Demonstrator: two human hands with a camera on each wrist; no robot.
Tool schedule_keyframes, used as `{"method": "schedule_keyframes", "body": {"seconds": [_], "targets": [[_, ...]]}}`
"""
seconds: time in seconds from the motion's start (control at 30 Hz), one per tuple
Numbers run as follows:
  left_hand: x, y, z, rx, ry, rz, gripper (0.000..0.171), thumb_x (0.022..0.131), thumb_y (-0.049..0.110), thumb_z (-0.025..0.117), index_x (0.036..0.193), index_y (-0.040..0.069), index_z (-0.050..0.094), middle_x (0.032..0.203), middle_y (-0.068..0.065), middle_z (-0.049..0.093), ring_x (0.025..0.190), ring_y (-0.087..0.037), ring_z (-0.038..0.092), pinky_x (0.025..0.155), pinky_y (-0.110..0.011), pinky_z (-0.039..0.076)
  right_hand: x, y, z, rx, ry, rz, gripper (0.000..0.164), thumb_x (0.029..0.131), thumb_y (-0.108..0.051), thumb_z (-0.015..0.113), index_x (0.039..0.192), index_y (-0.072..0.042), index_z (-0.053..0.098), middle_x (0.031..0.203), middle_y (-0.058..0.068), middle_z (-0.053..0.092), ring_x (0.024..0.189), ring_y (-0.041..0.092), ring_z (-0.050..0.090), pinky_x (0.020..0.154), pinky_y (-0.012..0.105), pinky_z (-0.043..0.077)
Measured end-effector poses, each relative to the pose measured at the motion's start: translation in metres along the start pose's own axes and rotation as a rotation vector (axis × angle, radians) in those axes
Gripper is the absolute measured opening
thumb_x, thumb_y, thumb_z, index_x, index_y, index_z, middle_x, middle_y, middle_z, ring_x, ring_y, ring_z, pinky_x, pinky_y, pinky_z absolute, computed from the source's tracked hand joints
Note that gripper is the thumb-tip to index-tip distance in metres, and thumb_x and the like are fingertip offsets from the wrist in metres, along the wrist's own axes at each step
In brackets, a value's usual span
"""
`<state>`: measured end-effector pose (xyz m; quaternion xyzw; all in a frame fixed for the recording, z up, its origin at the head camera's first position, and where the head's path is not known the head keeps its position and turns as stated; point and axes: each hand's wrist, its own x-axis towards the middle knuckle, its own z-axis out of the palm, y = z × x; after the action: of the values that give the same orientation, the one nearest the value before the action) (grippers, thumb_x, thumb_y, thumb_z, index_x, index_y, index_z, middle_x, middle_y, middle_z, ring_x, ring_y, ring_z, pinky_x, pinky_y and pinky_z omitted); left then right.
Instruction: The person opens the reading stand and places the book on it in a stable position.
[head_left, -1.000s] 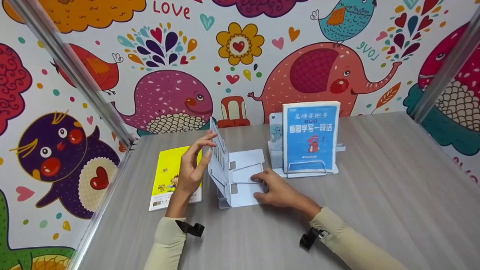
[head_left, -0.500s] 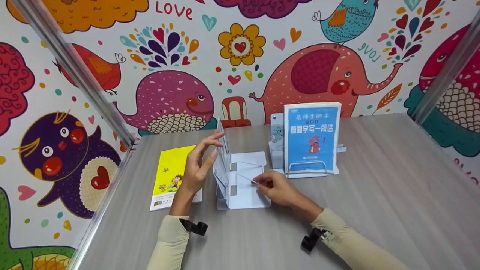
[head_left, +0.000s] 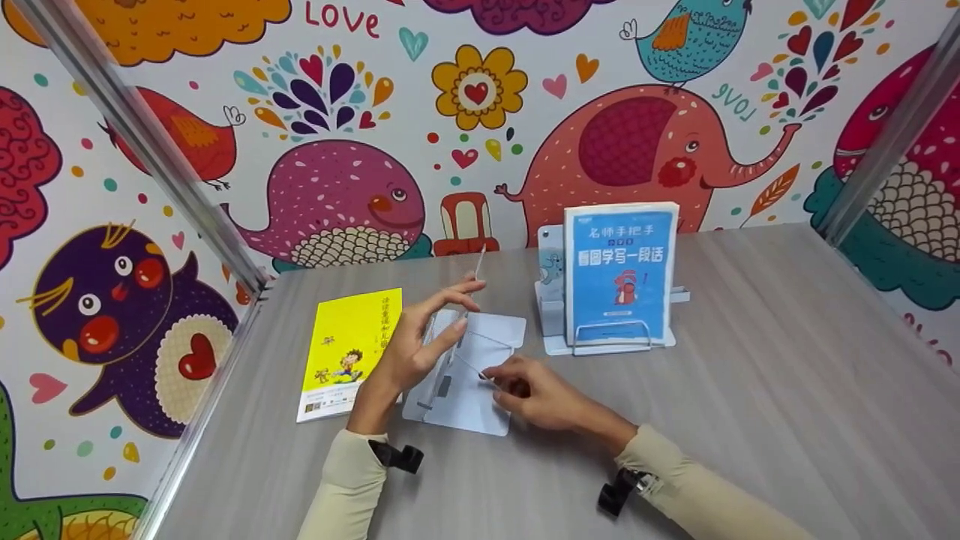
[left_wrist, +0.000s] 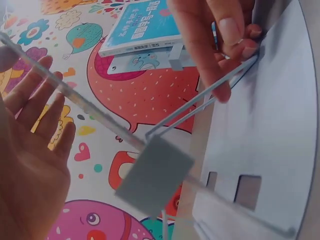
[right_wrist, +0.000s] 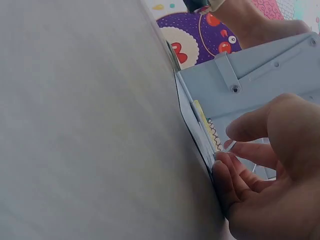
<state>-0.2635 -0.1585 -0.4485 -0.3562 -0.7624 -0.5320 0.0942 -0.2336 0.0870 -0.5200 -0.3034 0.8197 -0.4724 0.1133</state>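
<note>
A white metal book stand (head_left: 480,405) lies on the table with its base flat and its slotted panel (right_wrist: 265,70) raised, nearly edge-on in the head view. My left hand (head_left: 420,337) is at the left side of this panel, its fingers extended and the fingertips at its upper part. In the left wrist view, the panel crosses in front of those fingers. My right hand (head_left: 536,390) is low over the base and pinches the end of a thin wire prop (left_wrist: 200,100) between thumb and fingers. The prop runs from the base toward the raised panel.
A yellow book (head_left: 337,345) lies flat left of the stand. To the right, a blue-covered book (head_left: 622,277) stands upright on a second white book stand (head_left: 553,307). A cartoon-printed wall (head_left: 465,172) closes off the table's back.
The raised panel has tilted rightward, with my left hand moving right alongside it. The base has turned slightly. My right hand has lifted the wire prop and shifted a little left and down.
</note>
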Motion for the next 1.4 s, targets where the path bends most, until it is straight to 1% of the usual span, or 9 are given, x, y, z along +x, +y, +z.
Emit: {"method": "schedule_keyframes", "body": {"seconds": [0.13, 0.3, 0.43, 0.7, 0.9, 0.97, 1.23, 1.3, 1.4], "targets": [[0.001, 0.002, 0.007, 0.025, -0.039, -0.011, 0.025, 0.104, 0.029, 0.062, 0.126, 0.023, 0.072, 0.159, 0.008, 0.061, 0.161, -0.017, 0.041, 0.133, -0.056, 0.028, 0.0, -0.001, 0.001, -0.02, -0.014, -0.008, 0.042, 0.104, -0.017, 0.068, 0.145, -0.009, 0.069, 0.113, 0.003, 0.065, 0.093, 0.015, 0.061, 0.08, 0.025, 0.053], [0.0, 0.003, 0.008, 0.034, -0.035, -0.019, 0.023, 0.104, 0.03, 0.063, 0.124, 0.029, 0.072, 0.157, 0.009, 0.062, 0.161, -0.016, 0.042, 0.133, -0.055, 0.029, -0.001, -0.001, 0.002, -0.043, -0.011, 0.001, 0.042, 0.104, -0.019, 0.068, 0.144, -0.01, 0.07, 0.111, 0.002, 0.066, 0.093, 0.014, 0.061, 0.08, 0.025, 0.053], [0.0, 0.002, 0.005, 0.036, -0.041, -0.006, 0.023, 0.104, 0.028, 0.062, 0.125, 0.027, 0.071, 0.159, 0.007, 0.061, 0.161, -0.018, 0.041, 0.134, -0.055, 0.028, -0.001, -0.001, 0.002, -0.031, -0.032, 0.016, 0.044, 0.105, -0.021, 0.068, 0.147, -0.009, 0.067, 0.117, 0.005, 0.067, 0.095, 0.015, 0.061, 0.082, 0.026, 0.053], [-0.003, 0.0, -0.003, 0.006, 0.018, 0.003, 0.025, 0.104, 0.022, 0.06, 0.125, 0.015, 0.071, 0.158, 0.003, 0.062, 0.161, -0.02, 0.042, 0.135, -0.059, 0.022, -0.001, -0.002, 0.003, -0.023, -0.051, 0.035, 0.048, 0.104, -0.021, 0.069, 0.151, -0.009, 0.063, 0.123, 0.008, 0.066, 0.097, 0.014, 0.06, 0.084, 0.025, 0.052], [-0.003, 0.001, 0.001, 0.006, -0.009, -0.028, 0.024, 0.105, 0.029, 0.062, 0.126, 0.026, 0.073, 0.16, 0.007, 0.06, 0.162, -0.022, 0.04, 0.135, -0.059, 0.022, -0.002, -0.003, 0.004, -0.001, -0.069, 0.054, 0.05, 0.106, -0.023, 0.068, 0.154, -0.011, 0.061, 0.125, 0.008, 0.064, 0.099, 0.016, 0.061, 0.086, 0.026, 0.053], [-0.003, 0.001, 0.002, 0.002, -0.005, -0.032, 0.024, 0.104, 0.029, 0.063, 0.126, 0.026, 0.073, 0.159, 0.007, 0.061, 0.161, -0.023, 0.041, 0.135, -0.058, 0.023, -0.002, -0.003, 0.004, -0.001, -0.066, 0.056, 0.05, 0.106, -0.023, 0.068, 0.154, -0.011, 0.061, 0.125, 0.008, 0.064, 0.099, 0.016, 0.061, 0.085, 0.026, 0.053], [-0.003, 0.001, 0.0, -0.019, -0.008, -0.002, 0.031, 0.101, 0.022, 0.062, 0.126, 0.006, 0.072, 0.159, 0.0, 0.061, 0.16, -0.025, 0.043, 0.134, -0.061, 0.022, -0.003, -0.005, 0.008, -0.024, -0.001, 0.026, 0.044, 0.105, -0.02, 0.069, 0.147, -0.008, 0.066, 0.126, 0.009, 0.067, 0.096, 0.015, 0.061, 0.082, 0.024, 0.053], [-0.002, 0.001, 0.0, -0.013, -0.011, -0.002, 0.031, 0.101, 0.023, 0.063, 0.126, 0.006, 0.072, 0.159, 0.002, 0.061, 0.16, -0.023, 0.043, 0.134, -0.061, 0.023, -0.002, -0.005, 0.008, -0.029, 0.008, 0.021, 0.043, 0.104, -0.019, 0.069, 0.146, -0.008, 0.067, 0.125, 0.01, 0.068, 0.095, 0.015, 0.06, 0.081, 0.024, 0.052], [-0.003, 0.002, 0.0, -0.017, -0.017, -0.012, 0.031, 0.101, 0.024, 0.064, 0.128, 0.012, 0.074, 0.159, 0.005, 0.061, 0.16, -0.021, 0.042, 0.134, -0.06, 0.023, -0.002, -0.005, 0.008, -0.03, 0.007, 0.029, 0.043, 0.104, -0.02, 0.069, 0.146, -0.009, 0.067, 0.125, 0.009, 0.067, 0.097, 0.015, 0.06, 0.083, 0.025, 0.052]]}}
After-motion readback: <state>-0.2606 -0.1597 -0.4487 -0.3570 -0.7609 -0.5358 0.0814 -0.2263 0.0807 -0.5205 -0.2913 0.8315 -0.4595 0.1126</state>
